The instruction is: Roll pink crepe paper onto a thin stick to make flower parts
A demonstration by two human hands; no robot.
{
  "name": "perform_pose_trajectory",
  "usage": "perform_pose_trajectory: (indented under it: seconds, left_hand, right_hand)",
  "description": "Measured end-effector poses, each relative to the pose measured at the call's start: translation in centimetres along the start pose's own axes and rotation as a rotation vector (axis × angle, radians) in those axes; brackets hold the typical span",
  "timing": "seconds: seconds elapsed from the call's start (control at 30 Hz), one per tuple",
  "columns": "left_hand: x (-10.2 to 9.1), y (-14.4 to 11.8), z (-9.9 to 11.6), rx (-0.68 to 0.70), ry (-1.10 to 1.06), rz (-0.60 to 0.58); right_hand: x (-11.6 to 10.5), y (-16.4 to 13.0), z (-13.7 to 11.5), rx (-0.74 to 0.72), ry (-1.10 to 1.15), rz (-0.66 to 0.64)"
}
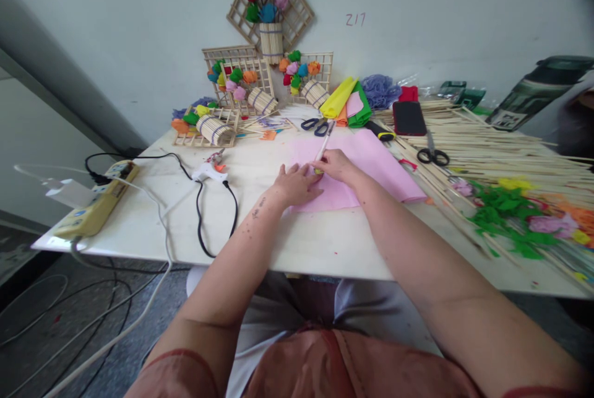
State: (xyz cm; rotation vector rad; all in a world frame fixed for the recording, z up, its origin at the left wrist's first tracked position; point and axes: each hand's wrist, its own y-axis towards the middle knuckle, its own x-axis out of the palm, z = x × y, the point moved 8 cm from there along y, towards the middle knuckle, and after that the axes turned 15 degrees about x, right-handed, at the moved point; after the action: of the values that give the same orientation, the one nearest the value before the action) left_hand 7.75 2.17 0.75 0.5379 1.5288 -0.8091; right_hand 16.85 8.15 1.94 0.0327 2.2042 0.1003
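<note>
A sheet of pink crepe paper lies flat in the middle of the white table. My left hand presses flat on the paper's near left part, fingers spread. My right hand is closed around the handle of a scissors-like cutting tool, whose light blade points away from me along the paper's left edge.
A white glue gun with black cord and a yellow power strip lie left. Blue scissors, folded coloured paper, a black phone, black scissors, many wooden sticks and paper flowers lie right. Stick-frame flower crafts stand at the wall.
</note>
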Motion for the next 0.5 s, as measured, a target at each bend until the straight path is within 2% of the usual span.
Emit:
perform_pose_trajectory:
  seconds: [0.5]
  left_hand:
    - [0.08,0.07,-0.07,-0.010,-0.004,-0.007]
  right_hand:
    - [-0.30,0.03,0.24,0.025,0.030,0.019]
